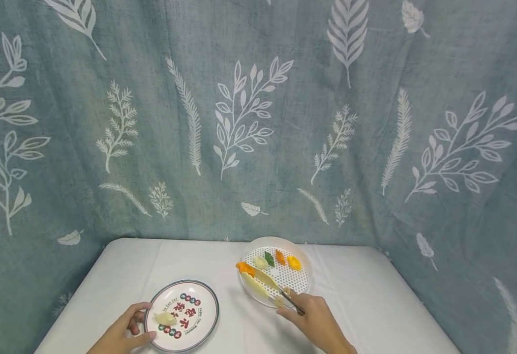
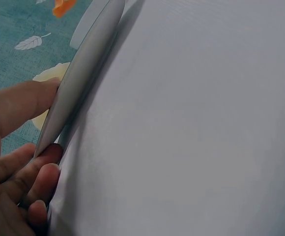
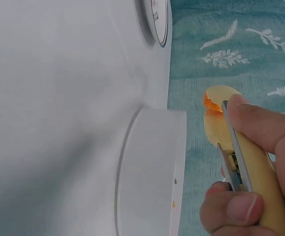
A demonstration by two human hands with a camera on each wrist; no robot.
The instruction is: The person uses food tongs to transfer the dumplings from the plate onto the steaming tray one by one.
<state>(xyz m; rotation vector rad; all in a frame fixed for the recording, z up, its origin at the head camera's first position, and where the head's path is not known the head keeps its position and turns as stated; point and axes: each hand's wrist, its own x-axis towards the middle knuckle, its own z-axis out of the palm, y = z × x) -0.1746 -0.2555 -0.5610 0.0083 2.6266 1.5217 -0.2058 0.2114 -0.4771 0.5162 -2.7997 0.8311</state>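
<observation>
My right hand (image 1: 311, 314) grips a pair of tongs (image 1: 264, 278) with cream-coloured tips. Pinched between those tips is an orange dumpling-shaped piece (image 1: 245, 268), held over the left rim of a round white steamer tray (image 1: 308, 268). In the right wrist view the tongs (image 3: 260, 184) partly cover the orange piece (image 3: 210, 104). My left hand (image 1: 127, 327) holds the left edge of a white plate (image 1: 207, 319) with red lettering, thumb on the rim and fingers beneath it. A pale dumpling-shaped piece (image 1: 165, 318) lies on the plate's left side.
Inside the tray, on its perforated base, sit a pale piece (image 1: 260, 262), a green piece (image 1: 269, 258), an orange-brown piece (image 1: 280, 257) and a yellow piece (image 1: 294, 263). A white cloth covers the table (image 1: 355, 290). Behind it hangs a blue-green leaf-patterned curtain (image 1: 276, 196).
</observation>
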